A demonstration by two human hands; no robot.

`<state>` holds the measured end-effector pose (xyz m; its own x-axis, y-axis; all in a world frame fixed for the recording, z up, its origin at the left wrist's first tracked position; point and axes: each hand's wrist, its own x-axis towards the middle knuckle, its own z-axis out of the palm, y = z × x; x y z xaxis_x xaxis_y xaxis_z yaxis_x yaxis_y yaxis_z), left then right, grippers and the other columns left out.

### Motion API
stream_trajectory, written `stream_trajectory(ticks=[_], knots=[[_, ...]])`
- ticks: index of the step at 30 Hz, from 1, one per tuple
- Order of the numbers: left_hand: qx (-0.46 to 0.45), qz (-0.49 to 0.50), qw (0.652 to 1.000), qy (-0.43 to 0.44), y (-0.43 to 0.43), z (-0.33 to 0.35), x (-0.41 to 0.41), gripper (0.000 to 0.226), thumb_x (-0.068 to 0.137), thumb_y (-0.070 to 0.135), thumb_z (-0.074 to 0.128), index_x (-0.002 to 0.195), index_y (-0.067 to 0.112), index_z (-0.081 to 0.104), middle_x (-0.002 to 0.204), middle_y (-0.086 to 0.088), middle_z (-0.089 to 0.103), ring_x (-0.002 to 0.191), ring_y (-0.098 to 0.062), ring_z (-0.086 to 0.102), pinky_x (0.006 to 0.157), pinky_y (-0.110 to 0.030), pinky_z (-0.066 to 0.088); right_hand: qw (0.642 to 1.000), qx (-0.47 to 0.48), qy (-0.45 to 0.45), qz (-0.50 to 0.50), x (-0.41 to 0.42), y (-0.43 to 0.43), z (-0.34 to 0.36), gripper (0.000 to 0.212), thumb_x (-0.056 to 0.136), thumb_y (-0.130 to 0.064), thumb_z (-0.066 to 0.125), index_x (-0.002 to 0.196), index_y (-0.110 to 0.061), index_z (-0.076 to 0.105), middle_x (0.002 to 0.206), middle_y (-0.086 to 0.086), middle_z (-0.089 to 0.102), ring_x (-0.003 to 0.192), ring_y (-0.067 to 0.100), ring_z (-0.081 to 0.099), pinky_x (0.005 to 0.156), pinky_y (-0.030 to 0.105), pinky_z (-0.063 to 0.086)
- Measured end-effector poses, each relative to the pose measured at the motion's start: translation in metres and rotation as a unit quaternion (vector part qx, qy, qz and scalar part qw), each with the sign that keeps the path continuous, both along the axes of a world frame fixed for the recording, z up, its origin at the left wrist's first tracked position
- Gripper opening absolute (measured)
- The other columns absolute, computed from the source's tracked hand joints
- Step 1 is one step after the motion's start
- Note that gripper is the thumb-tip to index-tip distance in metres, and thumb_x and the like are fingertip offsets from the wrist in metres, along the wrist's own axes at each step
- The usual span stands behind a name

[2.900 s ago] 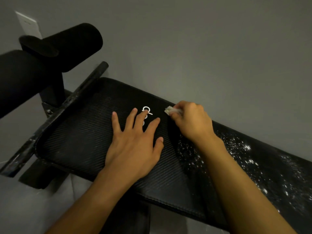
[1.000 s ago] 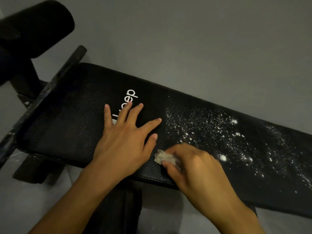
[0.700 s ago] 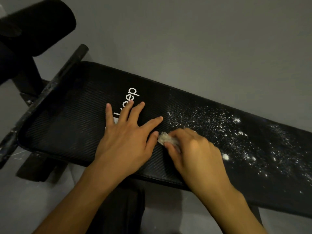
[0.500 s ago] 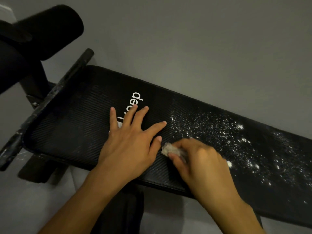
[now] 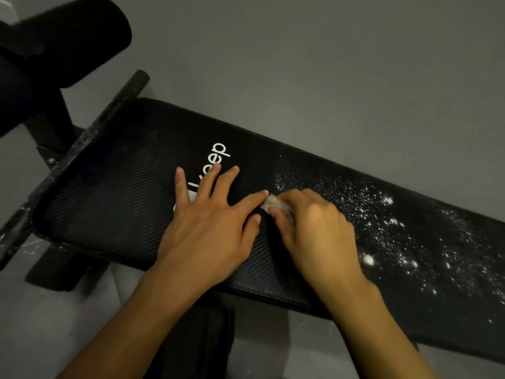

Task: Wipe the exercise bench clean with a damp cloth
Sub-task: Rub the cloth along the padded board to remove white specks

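Background: plain grey surface (image 5: 328,77) behind the bench; wall or floor, I cannot tell.
Left hand (image 5: 207,231): open, fingers spread flat on the long black ribbed exercise bench pad (image 5: 123,187), covering part of its white printed lettering (image 5: 218,157).
Right hand (image 5: 314,231): fingers curled, pinching a small crumpled pale cloth (image 5: 270,202) against the pad, by the left forefinger's tip.
White powder specks (image 5: 382,214): scattered rightward, unwiped.
Risk: so small a wad may smear powder or push it over the edge.
Hidden: most of the cloth; pad's right end cut off; black foam roller (image 5: 68,42) dim.

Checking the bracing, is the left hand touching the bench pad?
Touching. Head view: the left hand lies flat and spread on the bench pad.
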<state>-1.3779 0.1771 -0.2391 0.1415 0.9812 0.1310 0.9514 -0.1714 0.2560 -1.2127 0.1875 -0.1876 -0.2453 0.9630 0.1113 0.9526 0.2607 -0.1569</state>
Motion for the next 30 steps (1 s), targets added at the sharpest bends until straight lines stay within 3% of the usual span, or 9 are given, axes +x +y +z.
stream_trajectory(ticks=[6, 12, 18, 24, 30], knots=[[-0.003, 0.0, 1.0, -0.009, 0.0, 0.002, -0.002, 0.058, 0.097, 0.059, 0.021, 0.15, 0.049, 0.041, 0.166, -0.008, 0.029, 0.156, -0.03, 0.017, 0.12, -0.073, 0.002, 0.998, -0.052, 0.007, 0.025, 0.009, -0.013, 0.007, 0.022, 0.095, -0.051, 0.055, 0.11, -0.035, 0.06, 0.099, -0.015, 0.059, 0.083, 0.015, 0.064, 0.07, 0.039, 0.055], [-0.004, 0.001, 1.0, -0.007, 0.002, 0.003, -0.002, 0.061, 0.095, 0.059, 0.022, 0.153, 0.047, 0.036, 0.167, -0.008, 0.026, 0.157, -0.03, 0.014, 0.119, -0.073, -0.001, 1.0, -0.008, 0.001, -0.012, -0.003, 0.023, 0.0, 0.025, 0.098, -0.043, 0.056, 0.117, -0.028, 0.061, 0.107, -0.006, 0.061, 0.091, 0.023, 0.065, 0.075, 0.043, 0.055], [-0.005, 0.001, 1.0, -0.005, 0.003, 0.001, -0.002, 0.062, 0.095, 0.06, 0.022, 0.153, 0.046, 0.037, 0.166, -0.009, 0.028, 0.157, -0.032, 0.016, 0.119, -0.074, 0.0, 0.998, -0.052, 0.024, 0.019, 0.012, -0.007, 0.003, 0.022, 0.093, -0.048, 0.057, 0.111, -0.036, 0.061, 0.102, -0.016, 0.062, 0.086, 0.012, 0.064, 0.074, 0.04, 0.056], [-0.005, 0.002, 1.0, 0.004, 0.003, 0.001, -0.001, 0.064, 0.095, 0.06, 0.02, 0.155, 0.043, 0.035, 0.167, -0.009, 0.026, 0.157, -0.032, 0.015, 0.119, -0.074, 0.0, 1.0, -0.019, -0.024, 0.001, -0.002, 0.041, 0.006, 0.026, 0.097, -0.043, 0.057, 0.119, -0.029, 0.061, 0.113, -0.003, 0.062, 0.097, 0.025, 0.065, 0.079, 0.045, 0.055], [0.005, 0.007, 1.0, 0.006, 0.003, -0.001, 0.0, 0.063, 0.095, 0.058, 0.027, 0.151, 0.036, 0.045, 0.161, -0.012, 0.038, 0.153, -0.034, 0.027, 0.118, -0.075, 0.008, 0.999, -0.018, -0.005, 0.04, 0.004, 0.014, 0.003, 0.019, 0.097, -0.043, 0.056, 0.111, -0.031, 0.061, 0.101, -0.011, 0.061, 0.084, 0.017, 0.064, 0.071, 0.039, 0.055]])
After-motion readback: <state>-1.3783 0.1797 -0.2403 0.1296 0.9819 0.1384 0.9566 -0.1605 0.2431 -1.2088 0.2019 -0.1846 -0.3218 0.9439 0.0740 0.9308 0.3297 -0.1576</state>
